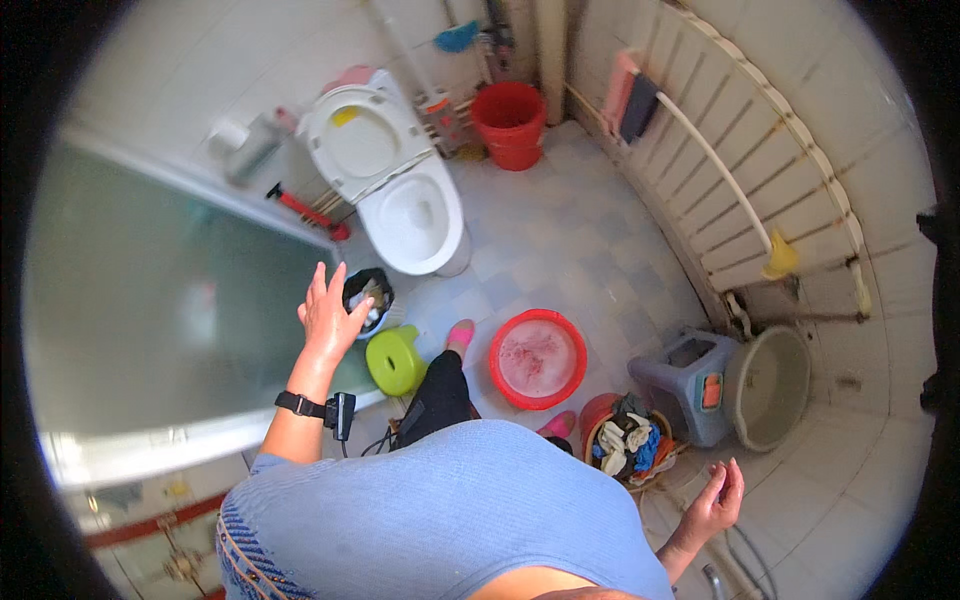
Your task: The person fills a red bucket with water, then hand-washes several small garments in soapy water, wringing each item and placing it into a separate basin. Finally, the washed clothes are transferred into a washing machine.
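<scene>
My left hand (330, 313) is raised on the left with its fingers apart and nothing in it. In the picture it lies beside a bin with a black liner (379, 285) and above a green plastic stool (395, 361). At the lower right, my right hand (718, 501) is empty, its fingers partly curled, near a basket of crumpled clothes (643, 484). On the floor before me stands a red plastic basin (579, 360) with foamy water and something reddish in it. One pink shoe shows on each side of the basin.
An open toilet (417, 217) stands ahead, with a red bucket (517, 154) behind it to the right. A grey-blue plastic step stool (701, 427) and a large grey tub (799, 382) are at the right wall. A frosted glass panel (165, 300) runs along the left.
</scene>
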A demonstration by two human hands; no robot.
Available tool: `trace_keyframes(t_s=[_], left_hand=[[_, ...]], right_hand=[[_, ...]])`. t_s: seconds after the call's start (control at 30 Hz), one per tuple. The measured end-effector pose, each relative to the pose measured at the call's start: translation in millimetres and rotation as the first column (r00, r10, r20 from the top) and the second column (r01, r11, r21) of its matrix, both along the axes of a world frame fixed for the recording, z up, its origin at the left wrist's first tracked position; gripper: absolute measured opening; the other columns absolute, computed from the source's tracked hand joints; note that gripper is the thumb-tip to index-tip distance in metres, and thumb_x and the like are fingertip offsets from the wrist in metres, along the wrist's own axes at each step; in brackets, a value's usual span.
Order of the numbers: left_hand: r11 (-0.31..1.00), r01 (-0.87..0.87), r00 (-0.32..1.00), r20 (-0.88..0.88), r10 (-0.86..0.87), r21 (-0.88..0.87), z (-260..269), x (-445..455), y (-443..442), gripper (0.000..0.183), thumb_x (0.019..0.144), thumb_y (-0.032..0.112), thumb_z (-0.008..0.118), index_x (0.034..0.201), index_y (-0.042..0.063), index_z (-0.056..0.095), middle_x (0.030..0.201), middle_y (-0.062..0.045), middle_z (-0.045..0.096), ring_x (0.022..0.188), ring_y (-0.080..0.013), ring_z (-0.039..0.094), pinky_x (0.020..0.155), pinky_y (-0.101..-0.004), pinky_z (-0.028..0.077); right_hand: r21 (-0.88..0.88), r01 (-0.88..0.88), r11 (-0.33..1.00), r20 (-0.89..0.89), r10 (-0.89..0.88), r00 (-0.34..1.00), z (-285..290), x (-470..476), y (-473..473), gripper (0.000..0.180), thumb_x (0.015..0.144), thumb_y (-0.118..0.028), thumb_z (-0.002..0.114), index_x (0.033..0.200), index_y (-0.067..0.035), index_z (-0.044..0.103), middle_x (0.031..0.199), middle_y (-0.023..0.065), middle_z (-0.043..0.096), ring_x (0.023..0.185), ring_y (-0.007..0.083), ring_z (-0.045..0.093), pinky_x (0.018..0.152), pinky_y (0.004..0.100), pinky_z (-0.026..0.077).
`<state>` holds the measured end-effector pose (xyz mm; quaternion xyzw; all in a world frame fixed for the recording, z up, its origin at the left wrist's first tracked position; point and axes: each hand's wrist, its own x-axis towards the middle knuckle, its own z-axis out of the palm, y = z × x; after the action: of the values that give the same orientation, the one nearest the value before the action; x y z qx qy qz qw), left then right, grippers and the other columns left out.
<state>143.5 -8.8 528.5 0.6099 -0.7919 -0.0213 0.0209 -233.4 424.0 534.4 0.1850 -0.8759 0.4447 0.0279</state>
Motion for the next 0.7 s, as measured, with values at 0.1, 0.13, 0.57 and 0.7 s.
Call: trace_keyframes(t_s=[0.1,0.13,0.57,0.7], left_hand=[[0.987,-0.16,0.985,0.058,0.16,-0.004,17,40,49,0.075,0.077,0.039,0.072,0.141,0.013,0.042,0.149,-0.022,0.029,0.134,-0.0386,0.034,0.1,-0.0575,0.032],[0.979,-0.204,0.976,0.081,0.204,-0.003,17,50,60,0.075,0.078,0.04,0.072,0.141,0.013,0.041,0.149,-0.022,0.029,0.134,-0.0391,0.035,0.1,-0.0587,0.033],[0.804,-0.594,0.802,-0.051,0.595,0.028,-36,183,122,0.074,0.08,0.042,0.069,0.142,0.015,0.04,0.151,-0.019,0.025,0.137,-0.0356,0.029,0.101,-0.0551,0.029],[0.683,-0.728,0.684,-0.002,0.729,0.067,-57,231,142,0.071,0.08,0.044,0.068,0.141,0.015,0.043,0.151,-0.018,0.026,0.137,-0.0343,0.03,0.101,-0.0543,0.029]], right_hand=[[-0.054,-0.031,0.998,0.043,0.033,0.999,1,-23,11,0.021,0.093,-0.002,0.057,0.111,0.005,0.061,0.101,0.0122,0.064,0.086,0.0163,0.063,0.079,0.0289,0.054],[-0.085,-0.068,0.994,0.02,0.07,0.997,-1,-27,12,0.021,0.094,-0.004,0.057,0.112,0.006,0.061,0.101,0.0121,0.064,0.085,0.0157,0.062,0.078,0.0279,0.054],[-0.095,-0.41,0.907,-0.042,0.408,0.912,52,-27,-96,0.023,0.096,-0.008,0.056,0.115,0.003,0.06,0.098,0.0095,0.065,0.083,0.0136,0.062,0.073,0.0255,0.053],[-0.057,-0.56,0.826,-0.066,0.557,0.828,61,-10,-146,0.023,0.096,-0.008,0.055,0.116,0.002,0.06,0.097,0.009,0.065,0.084,0.0131,0.062,0.075,0.0258,0.054]])
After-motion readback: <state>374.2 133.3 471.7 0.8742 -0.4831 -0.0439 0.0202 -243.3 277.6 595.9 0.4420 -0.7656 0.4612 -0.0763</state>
